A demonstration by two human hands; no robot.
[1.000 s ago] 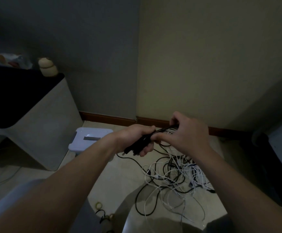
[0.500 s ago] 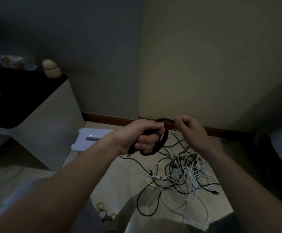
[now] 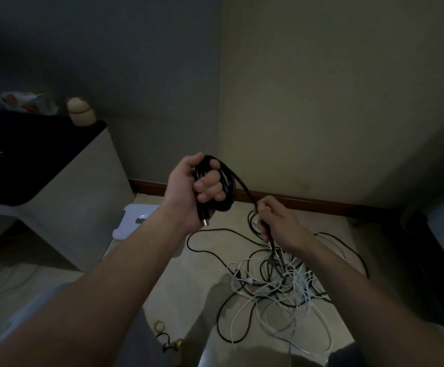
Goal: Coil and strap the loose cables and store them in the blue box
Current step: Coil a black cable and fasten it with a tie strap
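Observation:
My left hand (image 3: 189, 186) grips a coil of black cable (image 3: 227, 186), raised above the floor, with the plug end (image 3: 205, 221) hanging below the fist. The cable runs from the coil down to my right hand (image 3: 279, 223), which holds the loose length a little lower and to the right. That length drops into a tangled pile of black and white cables (image 3: 281, 284) on the floor. A pale blue box lid (image 3: 133, 221) lies on the floor behind my left forearm, partly hidden by it.
A white cabinet with a dark top (image 3: 43, 181) stands at the left, with a small jar (image 3: 80, 112) on it. Dark furniture (image 3: 443, 247) lines the right side. Small rings and a black tie (image 3: 162, 332) lie on the floor near me.
My left hand has lifted and turned, and the black cable now forms a larger coil in it. My right hand has dropped lower and to the right, along the loose length.

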